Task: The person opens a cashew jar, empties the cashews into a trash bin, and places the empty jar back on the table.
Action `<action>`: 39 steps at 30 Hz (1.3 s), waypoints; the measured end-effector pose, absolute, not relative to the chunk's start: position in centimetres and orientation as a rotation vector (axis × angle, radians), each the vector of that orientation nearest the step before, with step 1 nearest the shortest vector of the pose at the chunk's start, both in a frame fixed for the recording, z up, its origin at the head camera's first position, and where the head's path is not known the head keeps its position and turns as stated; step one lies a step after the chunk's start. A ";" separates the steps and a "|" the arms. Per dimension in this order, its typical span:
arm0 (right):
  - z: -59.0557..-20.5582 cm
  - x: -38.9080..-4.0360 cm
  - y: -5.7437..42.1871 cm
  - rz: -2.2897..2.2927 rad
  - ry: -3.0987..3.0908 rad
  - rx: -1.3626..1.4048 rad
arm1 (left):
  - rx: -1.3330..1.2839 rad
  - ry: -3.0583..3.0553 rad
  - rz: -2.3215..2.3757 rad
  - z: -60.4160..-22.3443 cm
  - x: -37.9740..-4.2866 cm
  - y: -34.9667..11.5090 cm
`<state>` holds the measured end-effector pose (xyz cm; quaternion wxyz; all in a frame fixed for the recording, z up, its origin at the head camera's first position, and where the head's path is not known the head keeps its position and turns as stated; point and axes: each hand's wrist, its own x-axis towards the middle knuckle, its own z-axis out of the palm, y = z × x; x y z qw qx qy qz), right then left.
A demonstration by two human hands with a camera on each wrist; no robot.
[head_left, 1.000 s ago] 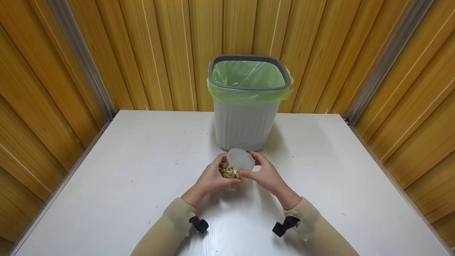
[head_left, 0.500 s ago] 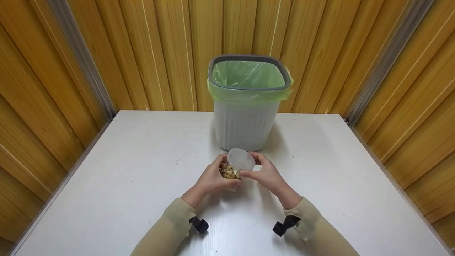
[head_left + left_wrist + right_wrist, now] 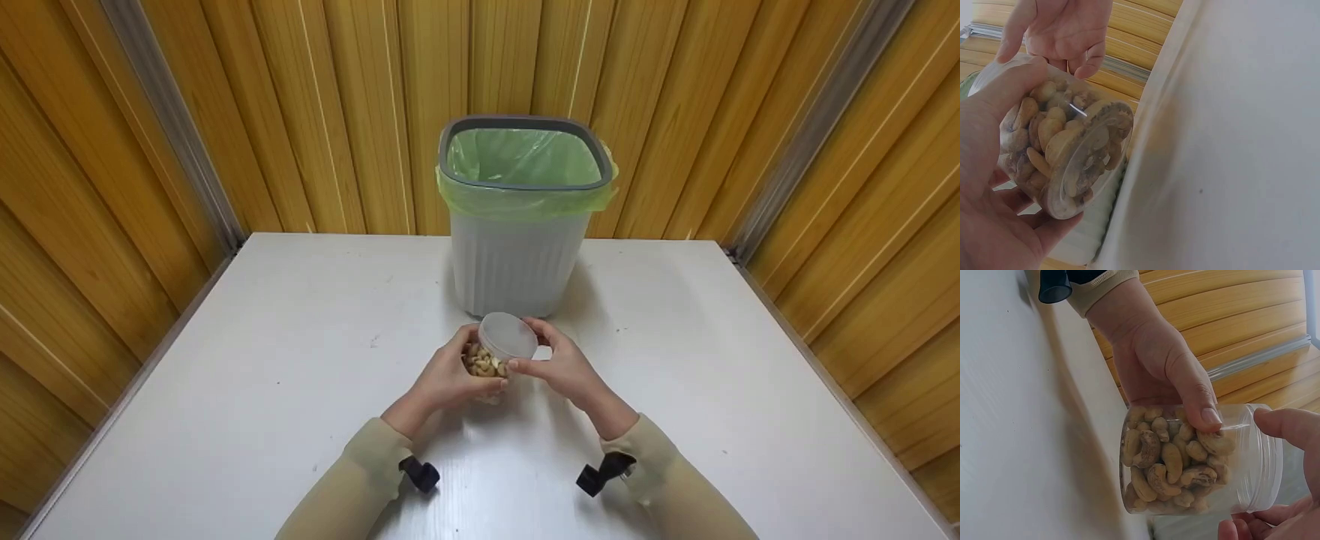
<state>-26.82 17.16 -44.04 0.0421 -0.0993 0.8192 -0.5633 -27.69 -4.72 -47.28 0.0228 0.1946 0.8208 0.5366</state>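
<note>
A clear plastic jar [image 3: 484,363] of cashew nuts is tilted just in front of the bin, its translucent lid [image 3: 508,336] on the upper end, leaning away to the right. My left hand [image 3: 448,375] grips the jar's body, thumb on the near side and fingers wrapped behind it, as the left wrist view also shows. My right hand [image 3: 564,369] holds the lid by its edge; in the right wrist view the thumb [image 3: 1280,423] lies on one side of the lid and the curled fingers [image 3: 1249,527] on the opposite side. Nuts [image 3: 1171,467] fill much of the jar.
A white bin [image 3: 517,262] with a grey rim and green liner bag stands behind the jar, close to it. It is on a white table [image 3: 262,360]. Wood-patterned panels [image 3: 360,112] enclose the back and both sides.
The right thumb has shifted very slightly to the right along the lid's edge. Jar, left hand and bin have stayed in place.
</note>
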 end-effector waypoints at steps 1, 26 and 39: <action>-44.1 -26.8 17.2 -1.722 2.507 -0.309 | 0.601 2.542 1.660 -47.3 -27.7 -4.7; -43.7 -26.3 16.9 -1.608 2.586 -0.287 | 0.612 2.540 1.654 -47.5 -27.8 -4.6; -43.8 -26.2 16.5 -1.589 2.621 -0.235 | 0.667 2.547 1.622 -47.5 -27.6 -4.4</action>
